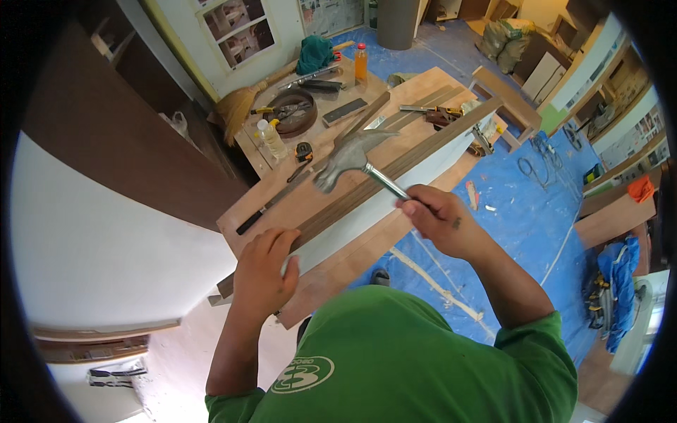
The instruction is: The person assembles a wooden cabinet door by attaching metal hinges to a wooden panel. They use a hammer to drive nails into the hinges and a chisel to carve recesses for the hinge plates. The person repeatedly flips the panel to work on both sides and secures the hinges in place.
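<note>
Bench (331, 275), one: plywood top, the largest item, bearing the work. Judged to want checking for firmness before any blow.

Plank (423, 154), one: long, dark wood upper edge, white near-side face, standing on the bench from near left to far right. Likely to tip or shift if struck off-centre; best kept square.

Black-handled tool (252, 223), one: long, slim, lying on the bench left of the plank. Better moved well aside if the work travels that way.

Hammer (345, 156), one: claw type, raised, slightly blurred, striking face towards near left. Height over the plank cannot be told. Short, flat taps would probably spare the edge.

Left hand (266, 271): laid over the plank's near end, fingers across the upper edge, thumb by the white face; gripping or merely resting, cannot tell. Best kept clear of the hammer's path.

Right hand (444, 224): closed round the hammer's handle. A loose wrist should help control.

Tape measure (304, 151), one: compact, beyond the black-handled tool.
</note>
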Demonstrator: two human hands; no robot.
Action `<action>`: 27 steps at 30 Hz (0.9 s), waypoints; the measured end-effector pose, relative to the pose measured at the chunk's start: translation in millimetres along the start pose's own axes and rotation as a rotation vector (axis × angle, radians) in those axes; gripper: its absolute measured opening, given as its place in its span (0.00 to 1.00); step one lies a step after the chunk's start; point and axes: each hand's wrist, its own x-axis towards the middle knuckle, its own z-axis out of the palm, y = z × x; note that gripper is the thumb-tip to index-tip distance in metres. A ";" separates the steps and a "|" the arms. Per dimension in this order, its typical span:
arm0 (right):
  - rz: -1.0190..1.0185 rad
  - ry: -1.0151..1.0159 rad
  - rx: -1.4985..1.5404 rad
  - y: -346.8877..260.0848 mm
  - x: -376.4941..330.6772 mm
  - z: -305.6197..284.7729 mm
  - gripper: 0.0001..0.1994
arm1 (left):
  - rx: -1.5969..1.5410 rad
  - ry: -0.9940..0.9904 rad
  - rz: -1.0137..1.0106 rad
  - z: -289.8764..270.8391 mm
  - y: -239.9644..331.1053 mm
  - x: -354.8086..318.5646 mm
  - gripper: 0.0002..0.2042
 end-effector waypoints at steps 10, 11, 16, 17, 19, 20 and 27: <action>0.158 -0.004 -0.594 -2.2 9.0 -20.8 0.19 | 0.077 -0.024 -0.129 53.1 32.1 39.6 0.21; 0.154 -0.022 -0.602 -1.1 8.8 -20.9 0.19 | 0.071 -0.049 -0.137 54.3 34.0 38.1 0.21; 0.295 -0.135 -0.651 -1.9 13.6 -18.4 0.22 | 0.014 -0.248 -0.191 48.8 41.9 35.0 0.20; 0.335 -0.151 -0.659 -0.2 13.7 -18.4 0.22 | 0.019 -0.286 -0.189 46.1 39.5 34.5 0.19; 0.256 -0.122 -0.681 6.1 12.0 -25.5 0.23 | 0.009 -0.357 -0.186 42.2 33.3 42.3 0.18; 0.250 -0.108 -0.695 6.7 16.7 -29.3 0.23 | 0.012 -0.387 -0.187 39.3 28.0 46.7 0.18; 0.338 0.025 -0.643 26.5 39.5 -76.9 0.24 | 0.055 -0.350 -0.233 34.5 15.2 61.0 0.18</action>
